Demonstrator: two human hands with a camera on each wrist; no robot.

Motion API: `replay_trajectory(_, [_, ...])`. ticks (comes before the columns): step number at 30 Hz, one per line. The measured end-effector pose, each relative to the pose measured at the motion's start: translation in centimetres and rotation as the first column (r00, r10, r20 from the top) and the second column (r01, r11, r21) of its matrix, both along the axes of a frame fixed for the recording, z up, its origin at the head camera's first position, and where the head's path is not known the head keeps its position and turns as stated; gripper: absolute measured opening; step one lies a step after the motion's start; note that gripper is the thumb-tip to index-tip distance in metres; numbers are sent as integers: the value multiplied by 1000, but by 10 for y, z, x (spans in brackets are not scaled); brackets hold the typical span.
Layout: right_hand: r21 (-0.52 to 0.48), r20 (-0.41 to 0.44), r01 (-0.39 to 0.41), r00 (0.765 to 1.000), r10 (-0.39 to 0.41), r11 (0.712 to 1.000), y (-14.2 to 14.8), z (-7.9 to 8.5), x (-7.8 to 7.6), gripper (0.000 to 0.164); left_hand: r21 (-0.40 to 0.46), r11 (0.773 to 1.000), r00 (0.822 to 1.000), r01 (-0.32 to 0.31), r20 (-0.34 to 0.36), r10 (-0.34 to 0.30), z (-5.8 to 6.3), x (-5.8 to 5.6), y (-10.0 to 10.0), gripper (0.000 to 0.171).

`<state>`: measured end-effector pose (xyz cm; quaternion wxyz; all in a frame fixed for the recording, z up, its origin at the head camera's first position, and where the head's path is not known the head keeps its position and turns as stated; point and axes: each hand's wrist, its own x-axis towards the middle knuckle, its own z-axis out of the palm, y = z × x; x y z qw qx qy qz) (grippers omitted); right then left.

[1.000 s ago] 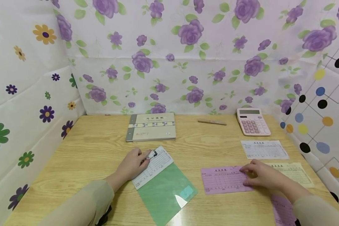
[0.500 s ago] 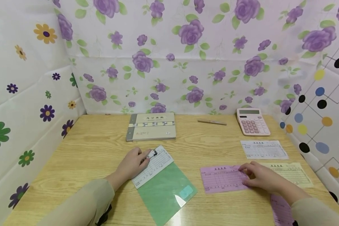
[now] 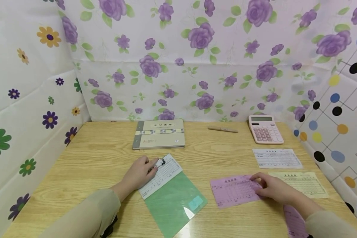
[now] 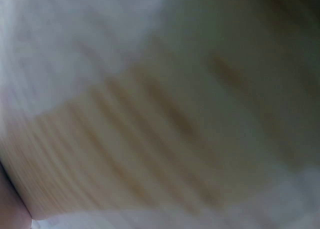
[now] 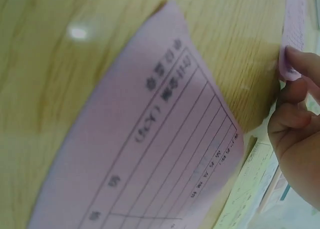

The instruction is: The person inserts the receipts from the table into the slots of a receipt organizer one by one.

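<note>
My right hand (image 3: pixel 275 189) pinches the right edge of a pink printed form (image 3: pixel 232 191) between thumb and fingers, low over the table. In the right wrist view its fingertips (image 5: pixel 295 59) hold that sheet's edge. My left hand (image 3: pixel 139 172) rests at the clip end of a green translucent clipboard (image 3: pixel 172 205), index finger and thumb against the metal clip (image 3: pixel 163 162). A white printed form (image 3: pixel 163 175) lies across the board's clip end. The left wrist view is blurred and shows little of that hand. Beneath the right forearm lies another pink form (image 5: pixel 150 134).
A yellow form (image 3: pixel 304 185) and a white form (image 3: pixel 276 158) lie on the right side of the table (image 3: pixel 86 165). Along the back are a ledger book (image 3: pixel 160 140), a pen (image 3: pixel 223 129) and a pink calculator (image 3: pixel 266 130). Patterned cloth hangs around the table.
My right hand has shifted slightly left with the pink form, and the form's lower left corner has tilted a little down. My left hand and the clipboard stay where they were.
</note>
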<state>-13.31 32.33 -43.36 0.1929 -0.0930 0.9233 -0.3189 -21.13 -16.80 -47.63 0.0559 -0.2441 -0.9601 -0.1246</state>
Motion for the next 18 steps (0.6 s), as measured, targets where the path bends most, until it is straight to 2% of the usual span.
replay_trajectory(9, [-148,-13,51,998,-53,988,11,5,-6,35,-10,1000,1000,-1,-3,1,0,0,0,47])
replay_trajectory(13, [-189,10,114,993,-114,975,13,2,-8,28,-1,1000,1000,0,-3,0,3,0,1,47])
replay_trajectory(18, [-221,56,186,982,-178,957,11,-2,-10,29,3,1000,1000,-3,3,3,3,1,0,47])
